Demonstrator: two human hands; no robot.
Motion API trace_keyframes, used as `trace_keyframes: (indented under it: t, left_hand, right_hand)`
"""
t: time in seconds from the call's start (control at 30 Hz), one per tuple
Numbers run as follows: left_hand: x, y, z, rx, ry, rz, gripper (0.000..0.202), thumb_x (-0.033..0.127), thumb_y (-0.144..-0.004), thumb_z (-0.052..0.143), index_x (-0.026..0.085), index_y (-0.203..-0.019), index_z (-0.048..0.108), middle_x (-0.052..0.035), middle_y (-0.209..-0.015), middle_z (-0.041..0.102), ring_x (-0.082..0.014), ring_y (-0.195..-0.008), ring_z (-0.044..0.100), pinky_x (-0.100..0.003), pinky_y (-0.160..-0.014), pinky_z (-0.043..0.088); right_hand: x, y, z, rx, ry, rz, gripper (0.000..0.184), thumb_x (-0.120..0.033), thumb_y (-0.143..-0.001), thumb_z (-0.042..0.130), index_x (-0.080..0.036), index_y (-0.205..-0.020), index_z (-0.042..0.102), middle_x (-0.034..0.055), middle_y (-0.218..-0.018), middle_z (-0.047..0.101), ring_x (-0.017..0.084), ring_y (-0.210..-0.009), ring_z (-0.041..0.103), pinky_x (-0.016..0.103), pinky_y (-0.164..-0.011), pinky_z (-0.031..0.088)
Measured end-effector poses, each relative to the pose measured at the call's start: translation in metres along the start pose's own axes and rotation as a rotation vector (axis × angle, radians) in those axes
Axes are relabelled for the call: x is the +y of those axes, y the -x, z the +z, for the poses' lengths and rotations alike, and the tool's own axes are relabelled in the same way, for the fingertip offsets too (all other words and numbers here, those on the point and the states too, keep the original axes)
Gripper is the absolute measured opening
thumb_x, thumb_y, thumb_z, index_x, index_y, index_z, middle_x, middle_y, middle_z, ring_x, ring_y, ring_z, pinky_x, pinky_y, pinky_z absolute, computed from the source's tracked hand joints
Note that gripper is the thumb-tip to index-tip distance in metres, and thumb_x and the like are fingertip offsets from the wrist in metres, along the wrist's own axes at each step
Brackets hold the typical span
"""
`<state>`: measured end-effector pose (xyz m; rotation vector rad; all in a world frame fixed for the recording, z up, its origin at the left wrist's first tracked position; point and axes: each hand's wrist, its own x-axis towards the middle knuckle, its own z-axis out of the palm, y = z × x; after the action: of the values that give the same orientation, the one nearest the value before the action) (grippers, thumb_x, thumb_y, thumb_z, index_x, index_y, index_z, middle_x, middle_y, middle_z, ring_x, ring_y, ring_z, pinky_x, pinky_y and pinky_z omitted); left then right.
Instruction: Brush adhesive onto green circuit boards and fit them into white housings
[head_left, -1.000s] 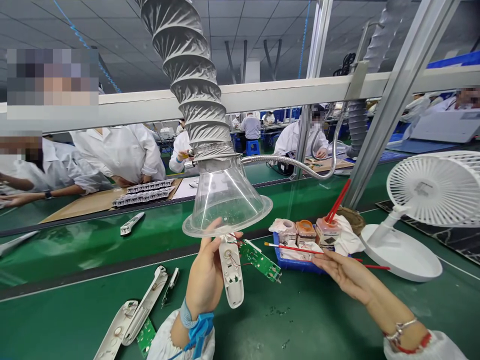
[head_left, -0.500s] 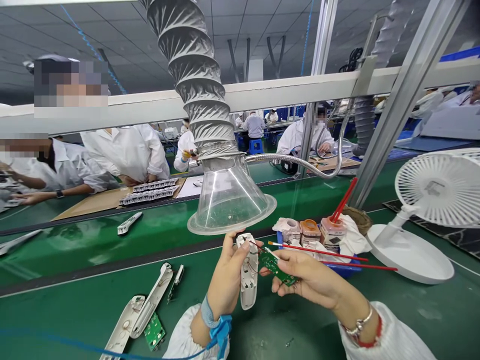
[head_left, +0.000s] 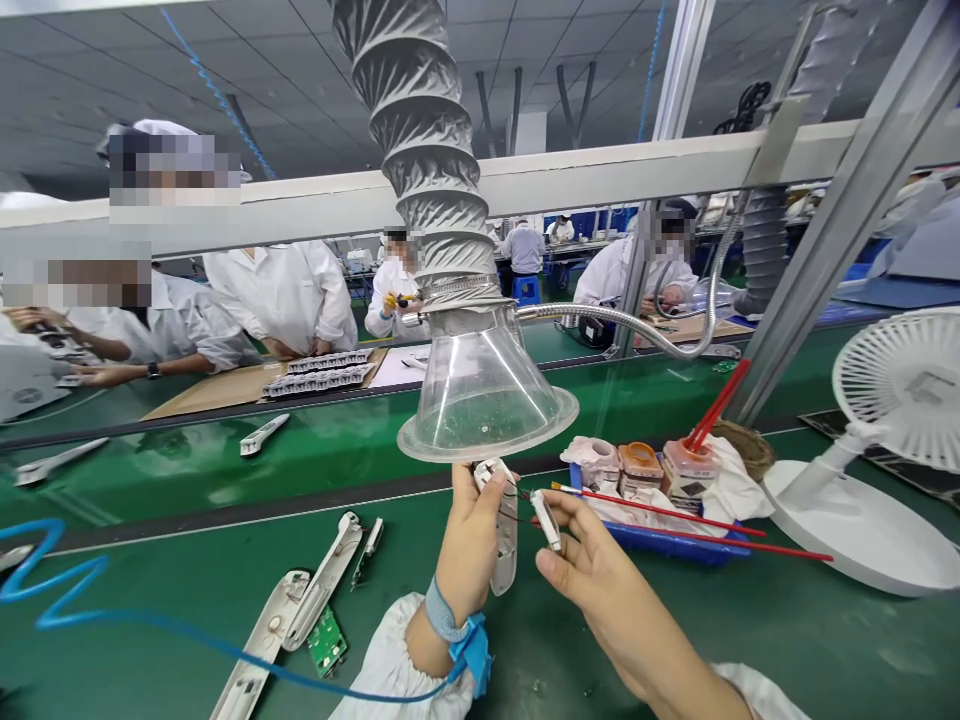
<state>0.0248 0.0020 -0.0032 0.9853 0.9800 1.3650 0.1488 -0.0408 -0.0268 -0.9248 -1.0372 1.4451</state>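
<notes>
Turned since the earlier frame, the circuit board (head_left: 546, 520) is now seen nearly edge-on, white component outward, in the right hand (head_left: 596, 565).

Just below the rim of the clear hood (head_left: 487, 410), the white casing (head_left: 506, 545) is gripped by the left hand (head_left: 472, 545), its fingers closed and its thumb laid over the upper end. Beside it, the circuit board is held by the right hand's curled fingers, barely parted, though the exact contact is partly hidden. Both parts are joined by thin wires (head_left: 512, 514) and held above the green tabletop (head_left: 165, 570), where two white shells (head_left: 324, 582) are laid to the left.
</notes>
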Motion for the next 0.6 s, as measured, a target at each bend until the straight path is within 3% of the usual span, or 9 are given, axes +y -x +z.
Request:
trace_keyframes:
  t: [0.13,0.27,0.43,0.6]
  left_hand:
    - [0.002,0.000,-0.002,-0.013,0.006,0.011,0.035,0.043,-0.081,0.056,0.026,-0.110,0.045,-0.0038,-0.101,0.061,-0.0172,-0.093,0.057,-0.029,-0.083,0.041]
    - [0.003,-0.001,-0.008,-0.067,-0.013,0.049,0.041,0.043,-0.080,0.058,0.024,-0.113,0.044,-0.0067,-0.107,0.060,-0.0186,-0.096,0.057,-0.029,-0.082,0.041]
    - [0.007,-0.001,-0.016,-0.193,-0.135,0.136,0.040,0.037,-0.083,0.055,0.022,-0.116,0.040,-0.0062,-0.100,0.062,-0.0176,-0.091,0.056,-0.030,-0.083,0.040]
    - [0.008,0.000,-0.017,-0.208,-0.170,0.203,0.031,0.035,-0.085,0.052,0.024,-0.112,0.040,-0.0029,-0.095,0.059,-0.0155,-0.084,0.055,-0.029,-0.078,0.042]
  right_hand:
    - [0.011,0.001,0.008,0.071,0.062,-0.042,0.055,-0.049,-0.072,0.068,-0.028,-0.118,0.047,0.0063,-0.112,0.053,0.020,-0.088,0.055,0.028,-0.071,0.047]
    - [0.021,0.000,0.007,0.042,0.050,0.019,0.051,-0.053,-0.080,0.057,-0.030,-0.123,0.042,0.0030,-0.089,0.056,0.015,-0.067,0.049,0.024,-0.056,0.043]
    - [0.018,-0.001,0.002,0.051,0.013,0.061,0.055,-0.054,-0.078,0.059,-0.029,-0.124,0.042,0.0011,-0.079,0.051,0.015,-0.064,0.048,0.024,-0.053,0.042]
    - [0.015,0.002,0.010,0.024,0.018,0.031,0.051,-0.053,-0.081,0.057,-0.031,-0.123,0.038,0.0034,-0.100,0.054,0.013,-0.065,0.048,0.023,-0.054,0.040]
